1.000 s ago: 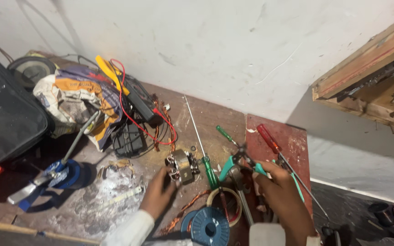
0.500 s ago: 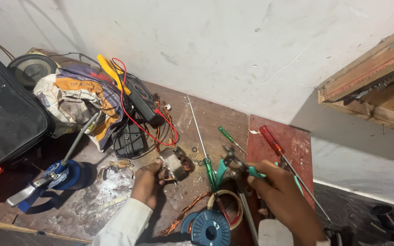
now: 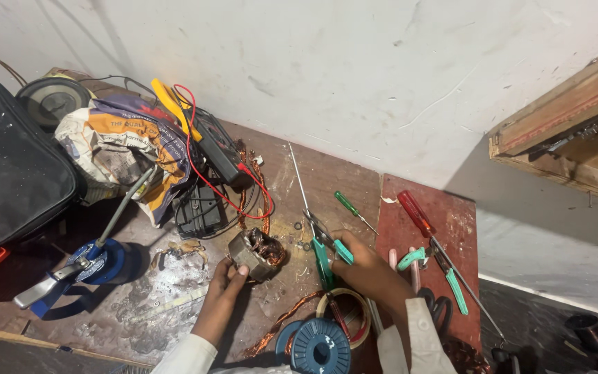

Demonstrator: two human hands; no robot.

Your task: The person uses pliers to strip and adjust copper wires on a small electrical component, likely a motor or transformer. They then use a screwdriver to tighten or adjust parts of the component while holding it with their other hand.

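Right hand (image 3: 372, 270) now on green-handled pliers (image 3: 324, 251); left hand (image 3: 224, 285) still gripping motor stator (image 3: 257, 251).

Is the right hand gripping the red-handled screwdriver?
No, the right hand holds green-handled pliers; the red-handled screwdriver lies untouched on the bench beside it.

Motor stator (image 3: 257, 251): dull grey metal, glossy copper windings. Pliers (image 3: 323, 244): bare steel, matt green plastic grips. Workbench (image 3: 327, 180): rough, scratched wood, stained. Screwdriver (image 3: 417, 215): glossy red plastic handle. Bag (image 3: 8, 166): matt black cloth. Wall (image 3: 354, 69): chalky, scuffed plaster.
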